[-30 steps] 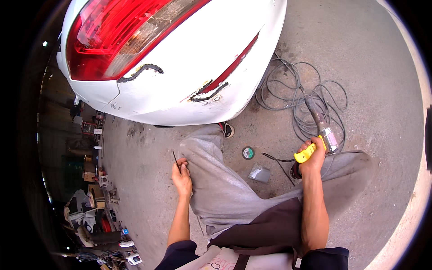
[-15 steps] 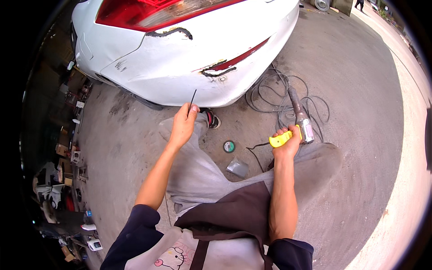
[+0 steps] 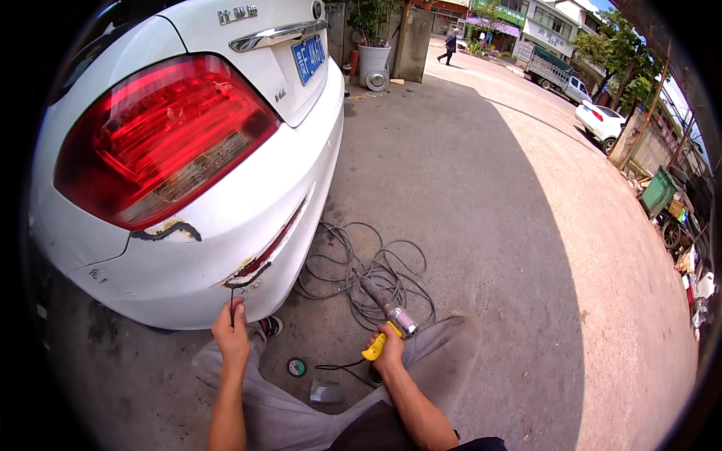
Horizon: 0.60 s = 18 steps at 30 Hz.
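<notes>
Fingers of the left hand [image 3: 230, 333] are pinched on a thin dark rod [image 3: 232, 298], its tip touching the cracked white bumper [image 3: 226, 248] at twelve o'clock. A yellow-handled tool [image 3: 382, 337] is gripped by the closed right hand [image 3: 389, 355], with coiled cable [image 3: 361, 270] at twelve o'clock of it.

Sunlit concrete yard [image 3: 481, 195], street [image 3: 526, 83], shopfronts [image 3: 526, 19]

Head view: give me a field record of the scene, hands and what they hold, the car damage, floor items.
left hand: pinches a thin dark metal rod, tip at the bumper crack
right hand: grips a yellow-handled power tool with a metal nose
car: white car rear bumper with a cracked, split spot; red tail light above
floor: coiled grey cable on grey concrete ground; small round green-centred disc
posture: person's grey-trousered legs on the ground
</notes>
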Tool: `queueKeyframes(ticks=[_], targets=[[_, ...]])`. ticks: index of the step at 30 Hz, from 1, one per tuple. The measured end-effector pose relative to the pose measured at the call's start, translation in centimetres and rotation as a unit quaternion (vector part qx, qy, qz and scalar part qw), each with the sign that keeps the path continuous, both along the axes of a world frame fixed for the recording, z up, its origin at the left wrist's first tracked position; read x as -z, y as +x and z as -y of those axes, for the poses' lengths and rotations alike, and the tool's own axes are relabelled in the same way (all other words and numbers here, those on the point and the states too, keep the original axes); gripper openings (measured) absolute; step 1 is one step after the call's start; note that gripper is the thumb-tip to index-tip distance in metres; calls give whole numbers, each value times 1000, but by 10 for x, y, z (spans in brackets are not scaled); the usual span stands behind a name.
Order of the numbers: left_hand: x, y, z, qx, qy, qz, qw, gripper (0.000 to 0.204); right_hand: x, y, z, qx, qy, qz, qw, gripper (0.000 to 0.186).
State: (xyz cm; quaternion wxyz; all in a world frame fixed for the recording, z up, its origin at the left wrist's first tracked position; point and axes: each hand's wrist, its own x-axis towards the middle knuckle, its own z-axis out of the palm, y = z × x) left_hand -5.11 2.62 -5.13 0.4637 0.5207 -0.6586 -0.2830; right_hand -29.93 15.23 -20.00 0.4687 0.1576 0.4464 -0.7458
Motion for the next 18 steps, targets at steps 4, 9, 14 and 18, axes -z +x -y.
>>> queueKeyframes(ticks=[4,9,14,18], targets=[[-15,15,24,-43,-83,-47,994,33,1,6,12,6,4,15,1000,15],[-34,9,20,-60,40,-265,961,36,-8,19,25,-35,1,2,999,11],[-26,-16,7,-74,-22,-276,958,20,-32,30,29,-52,-16,44,998,10],[-18,-19,13,-145,-269,1,952,13,-36,36,28,-81,-20,58,995,12]])
